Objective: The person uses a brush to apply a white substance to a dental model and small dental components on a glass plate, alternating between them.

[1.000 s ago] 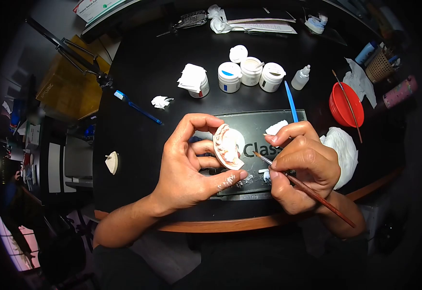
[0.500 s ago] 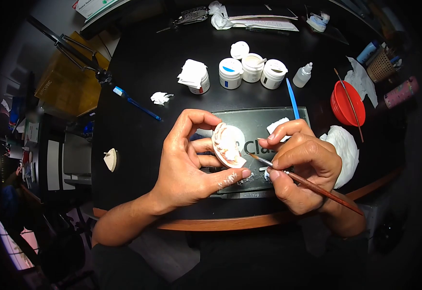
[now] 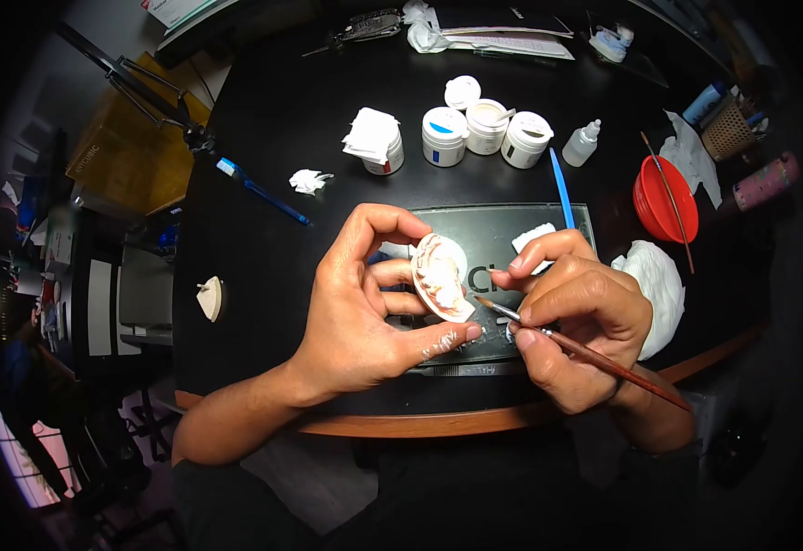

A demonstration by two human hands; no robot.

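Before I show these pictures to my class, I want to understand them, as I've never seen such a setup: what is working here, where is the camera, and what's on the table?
There is no machine: these are a person's bare hands. The camera sits on the person's head, looking forward and down.

The left hand holds a pale dental model by its edges. The right hand holds a fine paintbrush, its tip close to the model; I cannot tell whether they touch.

Below them, on the black table, lies a glass slab. Farther back stand white jars and a dropper bottle. A blue toothbrush lies to the left, and a red bowl is on the right.
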